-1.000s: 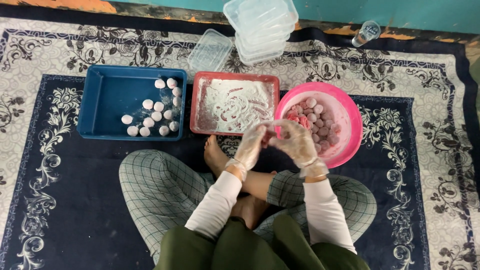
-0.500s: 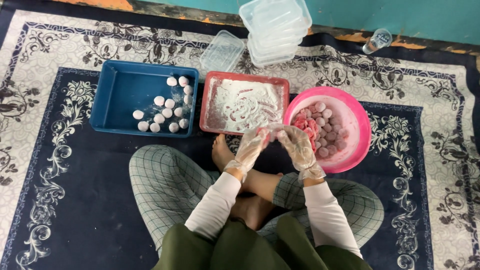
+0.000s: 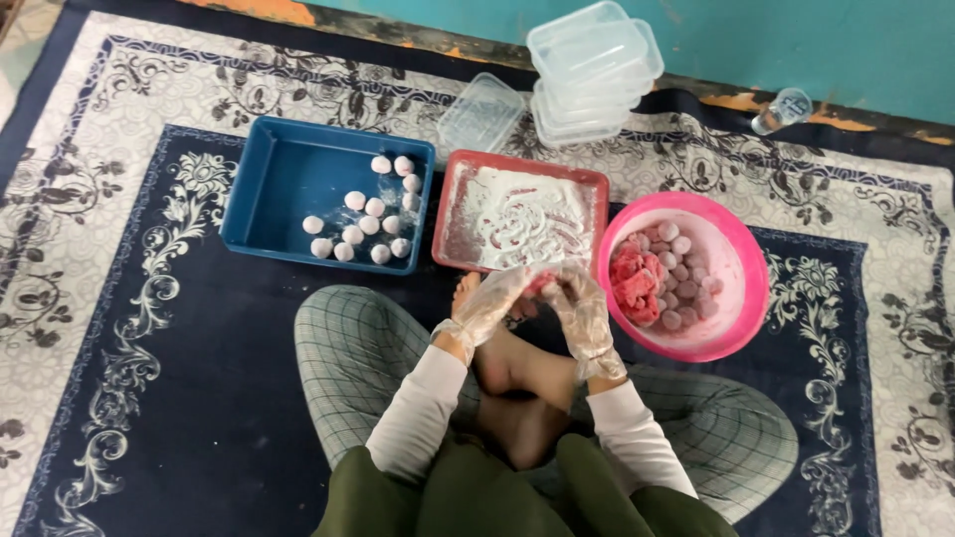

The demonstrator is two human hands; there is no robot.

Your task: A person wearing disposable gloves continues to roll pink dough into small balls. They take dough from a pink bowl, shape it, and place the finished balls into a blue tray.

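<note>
Hardly anything has shifted since the earlier frames: both gloved hands stay pressed together just in front of the red rectangular tray dusted with white flour (image 3: 517, 214), only the view has tipped a little. Left hand in its clear plastic glove (image 3: 489, 303) and right hand, gloved the same (image 3: 582, 313), curl around a small pink lump of dough (image 3: 540, 284); fingers half closed, cupping it between them, likely to shape it close to the flour. Left of the red tray sits a blue rectangular plastic tray (image 3: 269, 199) holding a cluster of white floured balls (image 3: 363, 214) along its right side. Right of the red tray, a round pink plastic bowl (image 3: 741, 298) holds pale balls and a mass of pink dough (image 3: 637, 283). Behind the red tray, a stack of clear plastic lidded boxes (image 3: 592, 70) waits.
</note>
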